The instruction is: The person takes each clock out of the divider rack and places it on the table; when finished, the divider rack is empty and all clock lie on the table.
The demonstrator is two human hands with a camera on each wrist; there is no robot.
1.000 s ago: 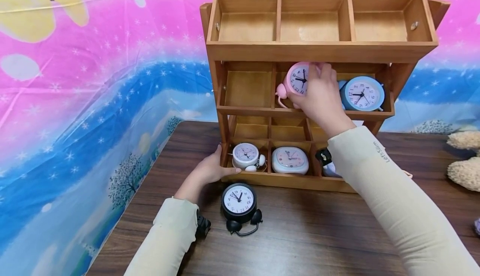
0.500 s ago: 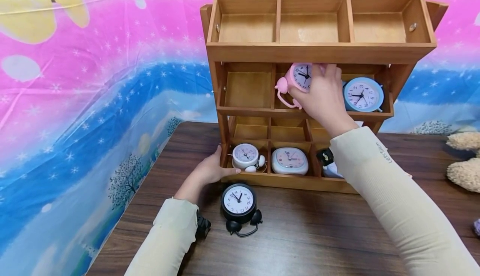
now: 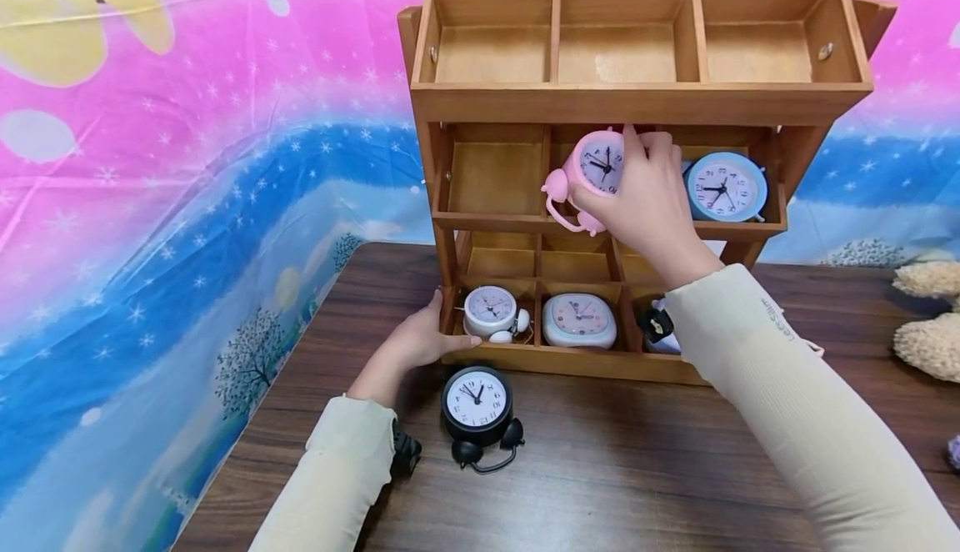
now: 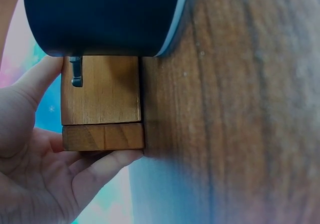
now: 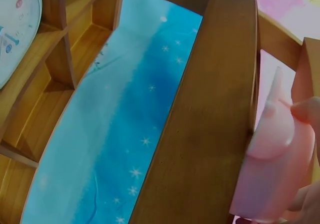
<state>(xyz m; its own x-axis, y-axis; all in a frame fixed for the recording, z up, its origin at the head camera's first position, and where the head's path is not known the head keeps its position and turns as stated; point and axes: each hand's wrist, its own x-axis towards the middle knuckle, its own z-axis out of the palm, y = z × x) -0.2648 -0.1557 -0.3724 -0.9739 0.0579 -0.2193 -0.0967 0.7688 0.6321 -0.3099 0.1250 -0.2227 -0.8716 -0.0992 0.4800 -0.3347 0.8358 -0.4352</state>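
Grips a pink twin-bell alarm clock [image 3: 594, 168] in the right hand [image 3: 651, 193], at the upper middle of the head view. Pinches it between thumb and curled fingers, parted only to the width of the clock's body, with part of the dial covered. Holds it tilted, bells and handle toward the lower left, in front of the middle compartment of the tier beneath the top of a tiered wooden shelf [image 3: 637, 104]. Cannot tell of any contact between clock and tier. Shows again, blurred, at the lower right of the right wrist view, with fingers against it.

Rests the left hand [image 3: 420, 333] on the shelf's lower left corner, left of the frame's centre, thumb along the front edge, fingers against the outer side, spread rather than clenched.

Near that hand, on the dark wood-grain table [image 3: 600, 452]: a black twin-bell alarm clock [image 3: 478, 406], dial up, bells toward the bottom of the frame. In the bottom tier, a white twin-bell alarm clock [image 3: 491, 308] on the left and a white rounded-square clock [image 3: 579, 320] in the middle. At upper right, in the tier beneath the top, a blue alarm clock [image 3: 726, 187]. At the right edge, a beige fluffy item [image 3: 930, 348].
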